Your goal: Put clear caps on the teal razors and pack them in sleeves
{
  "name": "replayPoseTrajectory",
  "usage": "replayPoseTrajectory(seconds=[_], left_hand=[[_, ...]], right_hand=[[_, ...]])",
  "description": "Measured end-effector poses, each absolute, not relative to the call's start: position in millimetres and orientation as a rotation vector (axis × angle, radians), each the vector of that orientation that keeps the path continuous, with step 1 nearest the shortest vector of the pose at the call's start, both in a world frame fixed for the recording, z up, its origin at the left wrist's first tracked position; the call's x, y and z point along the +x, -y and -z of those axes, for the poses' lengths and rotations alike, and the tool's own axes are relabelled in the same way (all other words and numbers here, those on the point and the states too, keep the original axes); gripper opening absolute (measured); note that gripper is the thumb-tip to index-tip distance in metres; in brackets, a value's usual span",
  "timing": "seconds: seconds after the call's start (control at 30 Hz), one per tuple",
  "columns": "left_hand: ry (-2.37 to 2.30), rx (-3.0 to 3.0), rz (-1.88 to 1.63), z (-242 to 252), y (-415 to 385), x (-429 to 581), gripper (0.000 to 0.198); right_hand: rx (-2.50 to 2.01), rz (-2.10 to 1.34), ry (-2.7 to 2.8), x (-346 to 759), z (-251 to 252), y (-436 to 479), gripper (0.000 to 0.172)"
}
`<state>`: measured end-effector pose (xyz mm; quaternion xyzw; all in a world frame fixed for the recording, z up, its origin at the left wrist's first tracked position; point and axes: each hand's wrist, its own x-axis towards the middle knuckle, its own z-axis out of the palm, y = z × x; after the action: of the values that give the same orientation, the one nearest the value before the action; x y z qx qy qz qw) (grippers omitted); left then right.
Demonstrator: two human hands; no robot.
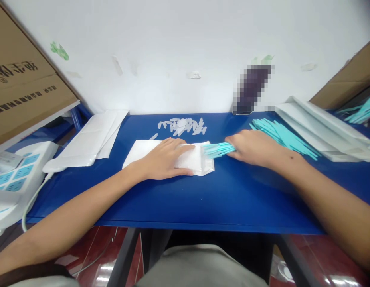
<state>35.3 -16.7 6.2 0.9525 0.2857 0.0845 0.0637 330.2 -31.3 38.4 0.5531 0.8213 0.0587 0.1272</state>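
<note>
A flat white bag (139, 153) lies across the blue table, its mouth toward the right. My left hand (163, 159) is on top of it, holding it down with the thumb and forefinger spread over its width near the mouth. Closed around a bundle of thin turquoise sticks (219, 150) is my right hand (247, 147). The left ends of the sticks are at the bag's mouth, seemingly inside its clear edge. More turquoise sticks (286, 135) lie in a loose pile behind my right wrist.
Small translucent strips (185, 126) lie scattered near the wall. Flat white bags (89, 137) rest at the left, more white bags (325, 127) at the right. A power strip (20, 175) with a cable and a cardboard box (29, 79) stand left. A dark pixelated object (252, 89) leans on the wall.
</note>
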Motion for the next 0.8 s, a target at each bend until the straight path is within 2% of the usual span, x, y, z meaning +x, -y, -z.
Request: replayPoseTrajectory(seconds=[0.13,0.37,0.47,0.53,0.67,0.73,0.8], left_hand=[[-0.935,3.026,-0.427,-5,19,39,0.083],[-1.050,3.175,-0.634,-7,29,45,0.068],[-1.078,3.186,-0.619,-12,37,51,0.065],[-1.118,3.128,-0.559,-17,42,56,0.072],[-1.212,2.875,-0.347,-38,47,66,0.106],[-1.180,2.738,-0.358,-53,47,69,0.102],[-1.146,2.605,-0.486,-70,46,69,0.085]], right_hand=[[1.543,-0.160,-2.472,331,-40,31,0.019],[1.588,-0.258,-2.437,327,-40,33,0.027],[1.610,-0.311,-2.446,315,-48,39,0.022],[1.597,-0.313,-2.487,304,-62,44,0.018],[1.508,-0.247,-2.501,281,-106,47,0.024],[1.458,-0.216,-2.473,269,-133,47,0.020],[1.427,-0.231,-2.436,257,-160,47,0.016]])
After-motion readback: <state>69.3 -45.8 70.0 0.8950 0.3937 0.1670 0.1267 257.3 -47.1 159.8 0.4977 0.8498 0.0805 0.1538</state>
